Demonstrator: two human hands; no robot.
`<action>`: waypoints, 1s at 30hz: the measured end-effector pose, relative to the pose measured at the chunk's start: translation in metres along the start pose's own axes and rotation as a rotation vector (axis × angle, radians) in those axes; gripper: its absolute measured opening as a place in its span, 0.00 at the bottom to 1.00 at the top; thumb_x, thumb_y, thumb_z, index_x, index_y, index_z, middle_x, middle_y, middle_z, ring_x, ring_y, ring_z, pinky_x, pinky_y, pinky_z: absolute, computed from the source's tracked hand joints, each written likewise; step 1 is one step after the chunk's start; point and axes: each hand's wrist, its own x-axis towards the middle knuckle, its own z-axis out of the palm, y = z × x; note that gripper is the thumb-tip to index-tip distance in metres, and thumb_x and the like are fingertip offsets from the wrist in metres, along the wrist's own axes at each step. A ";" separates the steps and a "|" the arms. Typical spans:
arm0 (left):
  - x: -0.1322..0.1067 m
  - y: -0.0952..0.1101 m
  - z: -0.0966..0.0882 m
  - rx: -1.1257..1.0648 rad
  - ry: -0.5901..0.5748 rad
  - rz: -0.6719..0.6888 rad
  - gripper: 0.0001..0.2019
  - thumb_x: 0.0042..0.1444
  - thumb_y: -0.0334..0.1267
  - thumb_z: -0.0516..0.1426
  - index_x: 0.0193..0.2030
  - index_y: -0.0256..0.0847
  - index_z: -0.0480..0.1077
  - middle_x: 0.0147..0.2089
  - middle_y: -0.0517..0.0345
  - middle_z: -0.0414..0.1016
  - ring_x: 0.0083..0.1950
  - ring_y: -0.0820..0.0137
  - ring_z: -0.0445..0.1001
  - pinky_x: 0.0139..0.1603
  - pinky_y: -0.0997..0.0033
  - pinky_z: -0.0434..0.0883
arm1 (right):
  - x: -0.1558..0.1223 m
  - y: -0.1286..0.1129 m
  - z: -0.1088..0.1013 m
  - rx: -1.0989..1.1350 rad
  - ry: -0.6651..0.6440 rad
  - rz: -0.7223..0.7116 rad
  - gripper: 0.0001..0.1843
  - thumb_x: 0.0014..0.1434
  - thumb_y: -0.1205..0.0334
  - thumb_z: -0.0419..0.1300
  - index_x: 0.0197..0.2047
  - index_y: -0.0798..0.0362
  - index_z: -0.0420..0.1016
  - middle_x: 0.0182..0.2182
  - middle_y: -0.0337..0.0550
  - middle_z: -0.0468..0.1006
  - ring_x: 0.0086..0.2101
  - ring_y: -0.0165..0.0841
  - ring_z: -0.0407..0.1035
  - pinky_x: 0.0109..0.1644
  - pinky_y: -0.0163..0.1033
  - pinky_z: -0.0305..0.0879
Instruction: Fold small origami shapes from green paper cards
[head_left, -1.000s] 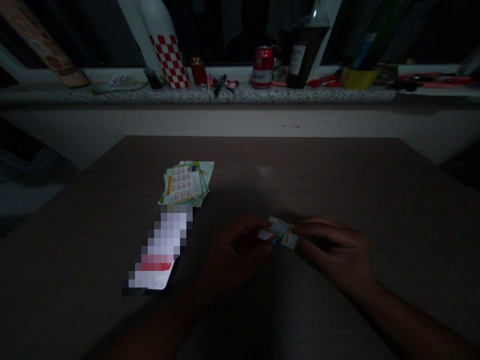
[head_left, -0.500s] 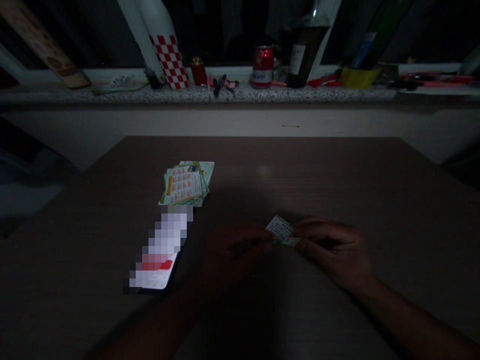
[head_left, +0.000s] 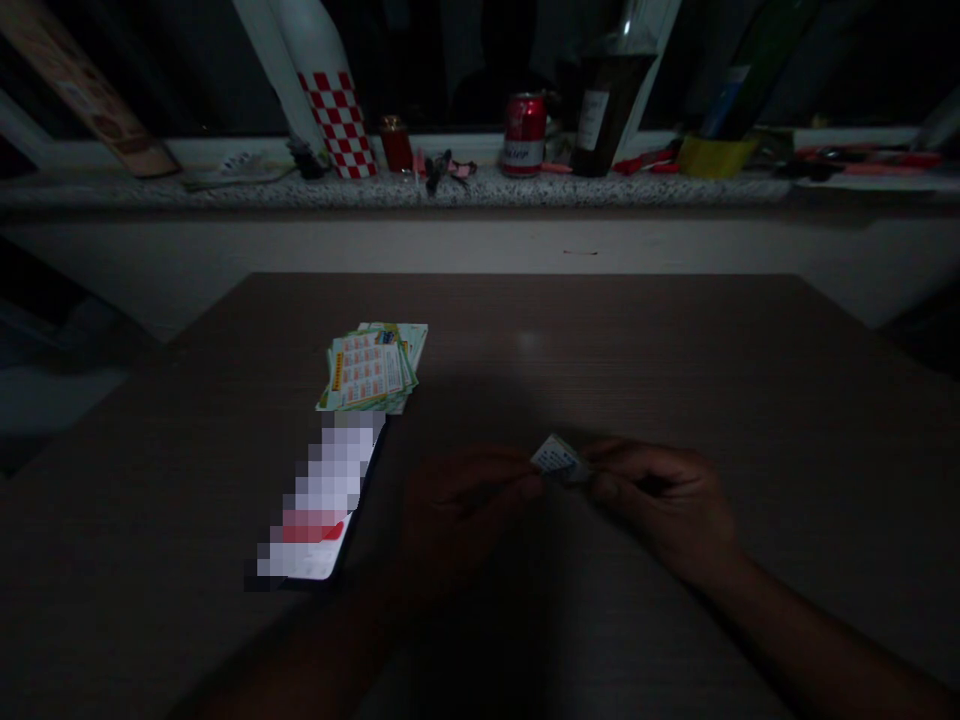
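Observation:
A small folded paper card (head_left: 556,456) with printed text is held between my two hands, just above the table. My left hand (head_left: 469,500), deep in shadow, pinches its left corner between thumb and finger. On the other side my right hand (head_left: 660,495) grips the right end, its thumb in front and fingers behind. To the left lies a loose pile of printed cards (head_left: 367,368) in green, white and orange. Below that pile a phone (head_left: 330,500) rests with its screen lit, most of it blurred by pixels.
A dark wood-look table (head_left: 637,340) spans the view. Behind it, the speckled stone sill (head_left: 465,195) bears a red-and-white checkered bottle (head_left: 341,120), a red can (head_left: 524,135), a dark bottle (head_left: 600,115), a small red jar (head_left: 395,145) and a yellow container (head_left: 716,157).
The card between my hands has been folded smaller, its right part now turned over. My right fingers have shifted slightly left. Pile and phone stay put.

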 end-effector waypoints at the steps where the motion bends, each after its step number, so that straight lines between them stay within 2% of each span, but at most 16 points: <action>1: -0.001 0.000 0.002 -0.006 0.014 -0.021 0.06 0.52 0.30 0.62 0.35 0.43 0.78 0.36 0.59 0.81 0.36 0.71 0.78 0.37 0.75 0.74 | 0.000 0.000 0.002 0.014 0.015 0.015 0.04 0.52 0.68 0.66 0.28 0.50 0.80 0.30 0.41 0.82 0.29 0.30 0.76 0.30 0.31 0.71; 6: -0.005 -0.004 0.012 -0.106 0.125 -0.173 0.01 0.51 0.31 0.62 0.30 0.41 0.76 0.33 0.60 0.80 0.34 0.72 0.78 0.35 0.75 0.74 | -0.002 -0.001 0.009 0.029 0.089 0.064 0.05 0.52 0.68 0.66 0.26 0.52 0.79 0.29 0.41 0.82 0.28 0.28 0.75 0.29 0.30 0.69; 9: -0.006 -0.005 0.015 -0.133 0.171 -0.271 0.05 0.50 0.34 0.63 0.26 0.39 0.72 0.31 0.59 0.79 0.33 0.71 0.78 0.34 0.74 0.73 | -0.003 0.000 0.011 0.031 0.132 0.082 0.05 0.51 0.68 0.67 0.25 0.52 0.79 0.28 0.41 0.82 0.27 0.28 0.75 0.29 0.29 0.69; 18: -0.004 0.001 0.014 -0.040 0.125 -0.309 0.07 0.51 0.35 0.62 0.25 0.39 0.70 0.26 0.58 0.77 0.30 0.70 0.76 0.31 0.73 0.71 | -0.004 0.002 0.012 0.002 0.185 0.106 0.08 0.49 0.70 0.67 0.21 0.53 0.75 0.25 0.40 0.82 0.25 0.27 0.75 0.28 0.28 0.70; 23: -0.001 -0.001 0.012 -0.046 0.076 -0.357 0.06 0.49 0.34 0.62 0.29 0.39 0.68 0.27 0.60 0.75 0.29 0.72 0.74 0.30 0.74 0.69 | -0.002 0.000 0.012 -0.053 0.162 0.110 0.09 0.48 0.70 0.67 0.21 0.53 0.74 0.23 0.39 0.81 0.24 0.26 0.74 0.26 0.27 0.69; 27: 0.002 -0.006 0.009 -0.106 -0.050 -0.392 0.09 0.49 0.35 0.63 0.38 0.39 0.71 0.32 0.59 0.76 0.34 0.71 0.74 0.33 0.74 0.69 | -0.001 0.001 0.008 -0.109 0.073 0.090 0.09 0.47 0.70 0.67 0.20 0.54 0.73 0.21 0.40 0.80 0.22 0.27 0.73 0.24 0.28 0.68; 30: 0.004 -0.007 0.007 -0.097 -0.141 -0.363 0.05 0.53 0.37 0.61 0.35 0.39 0.74 0.32 0.58 0.76 0.35 0.71 0.73 0.35 0.75 0.68 | -0.002 0.003 0.006 -0.132 -0.002 0.080 0.09 0.47 0.68 0.67 0.20 0.54 0.72 0.21 0.42 0.79 0.21 0.28 0.72 0.24 0.30 0.68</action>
